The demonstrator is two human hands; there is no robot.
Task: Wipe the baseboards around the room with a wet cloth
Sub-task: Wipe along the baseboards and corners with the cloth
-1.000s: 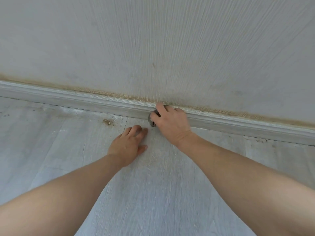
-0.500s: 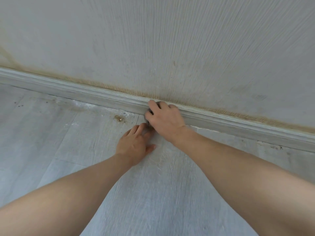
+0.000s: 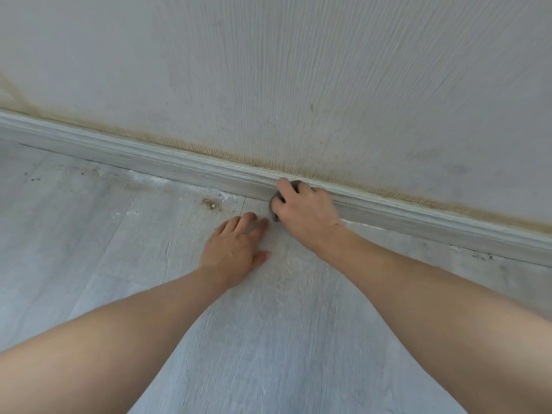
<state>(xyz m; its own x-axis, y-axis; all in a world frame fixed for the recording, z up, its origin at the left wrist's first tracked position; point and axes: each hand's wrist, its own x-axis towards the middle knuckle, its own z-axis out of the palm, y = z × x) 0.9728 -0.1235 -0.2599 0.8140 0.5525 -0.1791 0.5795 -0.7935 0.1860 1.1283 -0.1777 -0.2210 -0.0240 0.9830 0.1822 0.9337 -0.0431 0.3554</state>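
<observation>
I see the pale ribbed wall (image 3: 298,70) filling the upper half of my view, with a tan stained band along its foot. Below it the grey plank floor (image 3: 268,339) spreads toward me. Between them the grey baseboard (image 3: 149,162) slants down from left to right. My right hand (image 3: 307,213) has its fingers curled round a dark grey cloth (image 3: 273,206) and presses it against the baseboard's face near the middle. My left hand (image 3: 236,246) lies flat on the floor just beside it, fingers straight, holding nothing. A small brown crumb patch (image 3: 211,203) sits on the floor just left of the cloth, near the baseboard.
</observation>
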